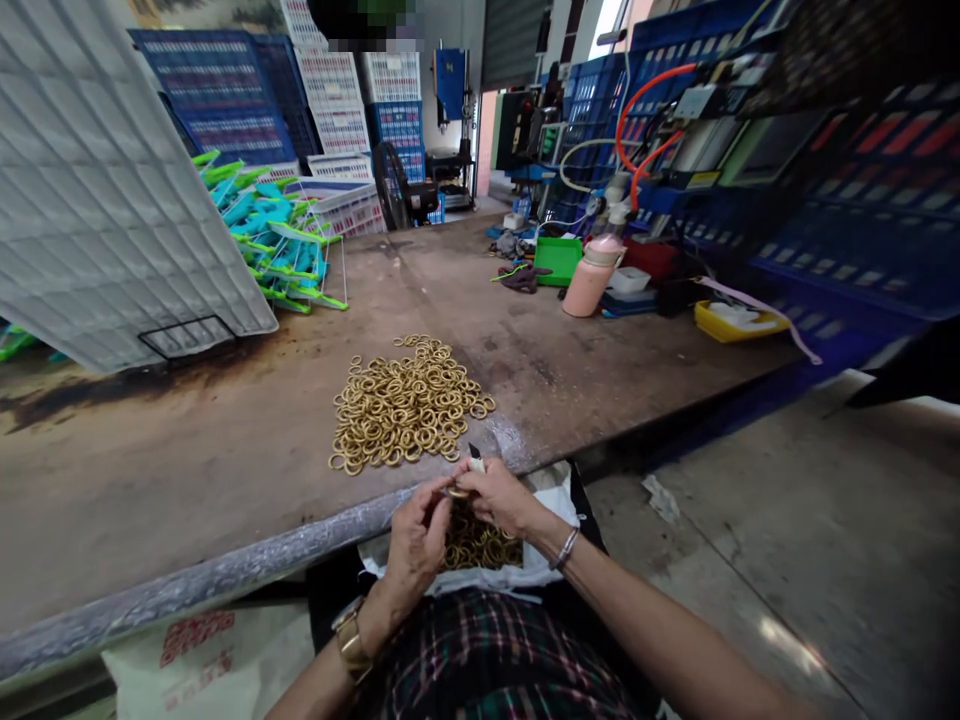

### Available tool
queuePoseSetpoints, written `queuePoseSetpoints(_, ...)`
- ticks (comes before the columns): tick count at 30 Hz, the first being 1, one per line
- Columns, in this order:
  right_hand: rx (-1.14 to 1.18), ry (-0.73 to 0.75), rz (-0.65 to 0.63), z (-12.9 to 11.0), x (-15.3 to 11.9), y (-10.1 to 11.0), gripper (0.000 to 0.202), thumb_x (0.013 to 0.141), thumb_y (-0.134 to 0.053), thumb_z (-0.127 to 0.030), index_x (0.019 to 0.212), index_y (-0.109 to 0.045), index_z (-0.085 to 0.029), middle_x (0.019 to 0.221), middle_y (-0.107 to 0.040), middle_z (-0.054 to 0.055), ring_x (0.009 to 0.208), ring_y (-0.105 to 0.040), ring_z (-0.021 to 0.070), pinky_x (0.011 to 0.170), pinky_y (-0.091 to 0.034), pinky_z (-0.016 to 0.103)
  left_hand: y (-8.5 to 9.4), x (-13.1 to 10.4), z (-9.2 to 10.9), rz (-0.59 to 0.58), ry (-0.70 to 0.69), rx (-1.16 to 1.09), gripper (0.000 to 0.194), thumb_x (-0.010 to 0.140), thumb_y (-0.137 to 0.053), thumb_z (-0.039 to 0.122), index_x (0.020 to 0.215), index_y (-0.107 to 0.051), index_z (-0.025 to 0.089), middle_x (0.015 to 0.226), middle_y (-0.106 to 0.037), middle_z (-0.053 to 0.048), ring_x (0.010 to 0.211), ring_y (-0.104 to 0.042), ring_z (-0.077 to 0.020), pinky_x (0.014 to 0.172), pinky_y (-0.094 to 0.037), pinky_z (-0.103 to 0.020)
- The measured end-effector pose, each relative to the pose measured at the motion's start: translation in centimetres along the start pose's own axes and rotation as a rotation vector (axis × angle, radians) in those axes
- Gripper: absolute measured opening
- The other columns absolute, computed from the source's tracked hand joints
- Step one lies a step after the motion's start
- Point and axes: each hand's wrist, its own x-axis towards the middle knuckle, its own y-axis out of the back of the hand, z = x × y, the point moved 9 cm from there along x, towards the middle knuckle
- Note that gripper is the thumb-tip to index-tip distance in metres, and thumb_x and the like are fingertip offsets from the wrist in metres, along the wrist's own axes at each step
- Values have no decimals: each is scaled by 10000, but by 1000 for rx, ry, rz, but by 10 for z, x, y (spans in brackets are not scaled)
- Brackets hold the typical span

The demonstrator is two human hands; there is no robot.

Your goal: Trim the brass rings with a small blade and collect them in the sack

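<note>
Both hands meet just off the table's front edge, around a brass-coloured ring [456, 491]. My left hand [417, 534], with a gold watch at the wrist, pinches the ring from the left. In my right hand [504, 494] is a small knife [476, 459] with a pale handle and a dark tip pointing up; its fingers also touch the ring. Below my hands more rings [484, 545] lie in a white bag [551, 500] on the lap, partly hidden by the hands. Ahead of them a loose pile of similar rings [405, 405] rests on the table.
The brown table [262, 440] has a plastic-wrapped front edge. At left a white slatted panel [127, 180] leans beside green and blue plastic pieces [281, 240]. A pink bottle [590, 280], a green tray [559, 262] and a yellow tray [739, 320] stand at right. Stacked crates surround the table.
</note>
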Motion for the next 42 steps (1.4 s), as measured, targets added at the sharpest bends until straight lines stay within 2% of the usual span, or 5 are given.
queuePoseSetpoints(7,-81,-28,-22,8,2,-7,181,719,-471,-362,767,-482,-188,519,-467,-84,305,-224,23,317,-148,178,7,-3,9,13,-157,152,163,798,-515,270,833,-647,181,669,-640,4,561,-540,-123,580,-421,-226)
queuePoseSetpoints(13,-480,285,83,-16,-4,-4,259,810,-437,-376,679,-513,-165,572,-512,-40,480,-397,63,478,-310,192,12,-5,12,56,-141,186,133,785,-518,250,739,-623,183,621,-611,10,566,-538,-123,587,-411,-224)
queuePoseSetpoints(24,-529,312,41,-17,-6,-14,203,821,-407,-290,672,-471,-168,573,-488,-50,528,-421,80,525,-329,202,-12,-15,-16,-187,378,-325,297,758,-532,465,729,-535,169,570,-509,43,405,-428,-63,408,-321,-185)
queuePoseSetpoints(35,-543,266,14,-19,-9,-15,286,860,-341,-318,681,-499,-161,571,-525,-26,529,-455,91,522,-335,207,-13,-22,-14,-192,396,-469,305,773,-540,468,742,-512,165,600,-511,40,428,-427,-51,404,-337,-170)
queuePoseSetpoints(42,-1004,465,59,-24,-19,-20,141,805,-412,-190,714,-518,-172,605,-544,-12,549,-459,102,546,-299,214,-7,-16,-7,-141,336,-389,328,779,-519,484,718,-512,163,541,-526,32,423,-456,-67,413,-379,-183)
